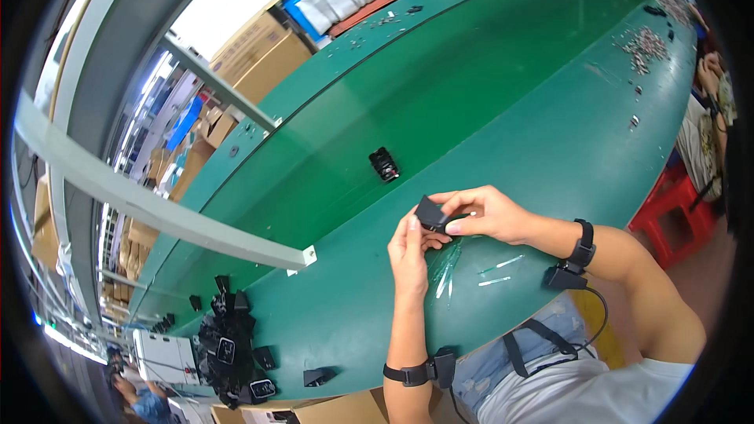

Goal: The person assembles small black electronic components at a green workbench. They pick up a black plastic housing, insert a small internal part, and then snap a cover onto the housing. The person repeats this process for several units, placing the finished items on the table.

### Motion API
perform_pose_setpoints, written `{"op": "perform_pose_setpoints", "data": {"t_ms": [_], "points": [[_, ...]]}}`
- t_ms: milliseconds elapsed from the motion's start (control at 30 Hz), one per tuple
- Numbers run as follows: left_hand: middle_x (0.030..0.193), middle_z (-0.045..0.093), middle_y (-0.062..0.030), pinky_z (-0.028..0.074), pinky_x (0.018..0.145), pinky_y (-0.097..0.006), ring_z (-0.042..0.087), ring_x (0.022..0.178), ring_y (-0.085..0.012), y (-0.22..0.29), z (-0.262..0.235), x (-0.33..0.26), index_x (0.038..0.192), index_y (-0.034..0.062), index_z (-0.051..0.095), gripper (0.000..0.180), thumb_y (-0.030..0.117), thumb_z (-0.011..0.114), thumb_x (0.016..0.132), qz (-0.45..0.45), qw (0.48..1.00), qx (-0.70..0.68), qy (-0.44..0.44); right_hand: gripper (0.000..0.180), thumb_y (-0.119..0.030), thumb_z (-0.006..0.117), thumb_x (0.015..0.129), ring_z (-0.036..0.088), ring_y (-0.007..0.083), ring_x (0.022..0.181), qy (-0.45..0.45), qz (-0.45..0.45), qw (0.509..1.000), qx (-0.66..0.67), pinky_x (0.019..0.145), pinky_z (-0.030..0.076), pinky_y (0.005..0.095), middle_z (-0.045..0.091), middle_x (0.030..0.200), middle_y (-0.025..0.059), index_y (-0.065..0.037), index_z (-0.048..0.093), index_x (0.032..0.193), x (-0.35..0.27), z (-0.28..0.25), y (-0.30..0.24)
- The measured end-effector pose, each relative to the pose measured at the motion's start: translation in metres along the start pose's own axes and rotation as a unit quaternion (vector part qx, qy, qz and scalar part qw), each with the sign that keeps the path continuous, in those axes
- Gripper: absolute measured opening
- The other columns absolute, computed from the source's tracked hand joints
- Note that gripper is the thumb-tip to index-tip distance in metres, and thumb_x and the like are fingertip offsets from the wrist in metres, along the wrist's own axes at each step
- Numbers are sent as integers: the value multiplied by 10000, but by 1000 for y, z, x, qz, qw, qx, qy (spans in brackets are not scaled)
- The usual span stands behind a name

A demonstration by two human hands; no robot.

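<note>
— Hands meet over the green conveyor table (503, 110): what do they hold?

— Left hand (409, 254) and right hand (488, 216) both close their fingers on a small black part (431, 213), pinched between them just above the table's near edge.

— Anything else nearby?

— Another black part (384, 164) lies alone on the belt beyond the hands. A heap of black parts (229, 349) sits far left, and small metal pieces (646, 45) are scattered far right.
</note>
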State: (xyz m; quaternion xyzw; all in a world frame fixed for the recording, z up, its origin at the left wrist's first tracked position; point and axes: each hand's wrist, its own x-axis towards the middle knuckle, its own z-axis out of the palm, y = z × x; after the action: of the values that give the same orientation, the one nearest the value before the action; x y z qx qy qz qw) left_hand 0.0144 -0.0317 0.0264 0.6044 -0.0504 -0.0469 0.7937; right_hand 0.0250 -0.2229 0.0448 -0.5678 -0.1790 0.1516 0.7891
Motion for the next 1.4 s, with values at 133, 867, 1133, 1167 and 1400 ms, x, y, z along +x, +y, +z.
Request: {"op": "perform_pose_setpoints", "data": {"t_ms": [133,867,1133,1167,1400], "points": [[887,696,-105,490,635,-236,654,713,-144,-3,-4,-1,1236,-40,560,387,288,514,1037,16,1000,9,9,225,-93,694,907,601,212,1132,-15,37,993,107,958,514,347,468,1459,203,50,694,1080,-3,-2,6],[942,643,-226,566,730,-483,669,838,-391,-35,-9,21,947,-3,590,216,112,649,774,150,793,574,141,269,-265,832,697,573,337,1082,-100,-192,674,-706,938,485,428,577,1293,107,-64,725,841,232,88,20],[937,647,-199,590,711,-435,688,870,-362,-29,-38,15,1003,-4,555,283,38,682,754,143,791,573,161,498,-358,829,699,505,383,1240,-137,-136,620,-760,1036,444,461,457,1434,171,-103,694,1105,244,111,57],[944,647,-208,587,719,-445,686,870,-371,-32,-36,17,1022,-12,557,288,45,673,766,140,792,573,156,523,-357,818,712,496,397,1254,-136,-161,608,-766,1043,441,463,439,1448,188,-108,680,1151,233,110,43],[1062,609,-239,555,832,-485,641,981,-401,-29,-56,1,1048,-25,581,289,134,680,826,83,780,602,149,473,-175,820,675,425,403,1332,-53,-250,687,-680,1105,364,483,481,1418,182,-66,649,1102,98,-10,-18]]}}
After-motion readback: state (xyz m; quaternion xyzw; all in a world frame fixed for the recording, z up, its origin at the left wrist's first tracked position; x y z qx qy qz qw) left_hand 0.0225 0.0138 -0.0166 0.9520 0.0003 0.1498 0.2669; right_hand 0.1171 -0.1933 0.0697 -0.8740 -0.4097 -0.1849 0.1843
